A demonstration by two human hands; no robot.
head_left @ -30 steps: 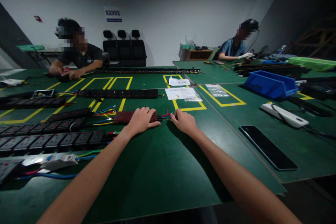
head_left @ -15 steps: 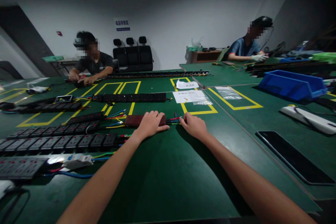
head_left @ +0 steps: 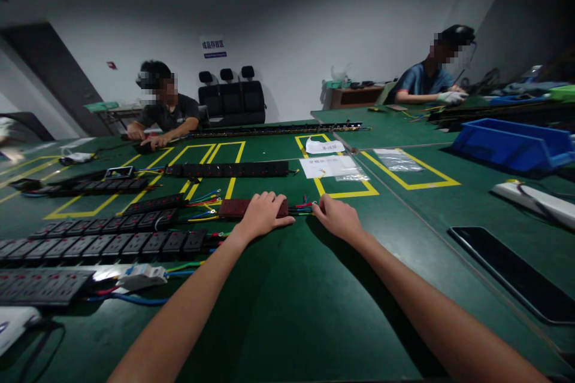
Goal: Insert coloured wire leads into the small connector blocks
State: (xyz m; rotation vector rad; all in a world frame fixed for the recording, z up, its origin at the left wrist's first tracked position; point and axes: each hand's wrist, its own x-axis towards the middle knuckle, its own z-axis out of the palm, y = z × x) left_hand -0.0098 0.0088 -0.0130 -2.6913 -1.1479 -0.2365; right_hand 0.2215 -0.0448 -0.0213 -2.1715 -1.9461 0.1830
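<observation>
A dark red socket strip (head_left: 230, 209) lies on the green table in front of me. My left hand (head_left: 264, 216) is closed over its right part, fingers across the top and thumb along the near side. Thin coloured wires (head_left: 302, 208) come out of the strip's right end. At their tips my right hand (head_left: 336, 216) is closed in a pinch; the exact spot between finger and thumb is partly hidden. Loose wires with ring terminals (head_left: 211, 213) lie by the strip's left end.
Several black socket strips (head_left: 135, 245) lie in rows at left, beside a white breaker (head_left: 142, 276). Papers (head_left: 326, 166) lie beyond my hands. On the right are a phone (head_left: 512, 272), a white power strip (head_left: 534, 202) and a blue bin (head_left: 512, 143). Two people work across the table.
The view has turned slightly left, so everything sits a little further right. Both hands keep the same hold on the strip and the wires.
</observation>
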